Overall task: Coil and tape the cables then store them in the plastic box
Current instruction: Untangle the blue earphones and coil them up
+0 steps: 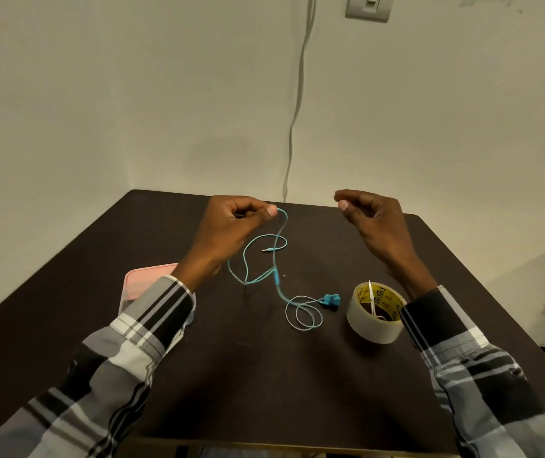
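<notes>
A thin turquoise earphone cable (277, 276) lies in loose loops on the dark table (264, 375), its blue earbuds (330, 300) at the near right and its jack plug near the middle. My left hand (231, 226) pinches the cable's far part between thumb and fingers and lifts it off the table. My right hand (373, 219) hovers to the right of it, fingers curled and apart, holding nothing. A plastic box with a pink lid (145, 282) sits at the left, partly hidden by my left sleeve. A roll of clear tape (373, 315) stands at the right.
A small pair of scissors (372, 299) stands inside the tape roll. A grey cord (297, 104) hangs down the wall behind the table from a wall outlet (368, 6). The table's back edge meets the wall.
</notes>
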Tool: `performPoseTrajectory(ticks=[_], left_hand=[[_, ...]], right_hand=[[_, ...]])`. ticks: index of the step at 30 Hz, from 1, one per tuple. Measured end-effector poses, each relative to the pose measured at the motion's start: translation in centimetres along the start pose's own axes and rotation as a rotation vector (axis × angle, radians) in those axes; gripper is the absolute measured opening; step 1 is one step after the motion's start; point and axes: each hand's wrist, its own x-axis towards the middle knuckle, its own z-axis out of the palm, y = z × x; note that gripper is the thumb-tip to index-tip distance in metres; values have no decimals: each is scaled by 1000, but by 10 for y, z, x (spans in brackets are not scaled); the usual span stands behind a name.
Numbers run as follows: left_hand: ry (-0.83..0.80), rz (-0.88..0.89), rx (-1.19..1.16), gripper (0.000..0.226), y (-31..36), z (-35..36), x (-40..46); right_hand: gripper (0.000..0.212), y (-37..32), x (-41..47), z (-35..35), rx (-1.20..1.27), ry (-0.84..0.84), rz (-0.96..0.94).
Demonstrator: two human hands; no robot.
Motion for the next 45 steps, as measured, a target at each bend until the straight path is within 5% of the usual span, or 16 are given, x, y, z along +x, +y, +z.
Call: performPoseTrajectory(ticks=[8,23,32,38,45], left_hand=[[-135,52,48,17,8,17,-2],[-5,-29,-7,17,-1,-15,-14],[-9,-34,-58,17,2,-5,-11],[-68,-9,-55,18,7,11,-9],[-120,-50,-44,16,7,5,-12]], right_hand=[[23,-27,-34,31,151,-217,-129],[19,9,-2,-24,266,181,124],[48,2,0,-6,-192,-107,81],[34,-44,-27,25,12,-191,-85],[15,-43,-20,26,-115,-105,-174]])
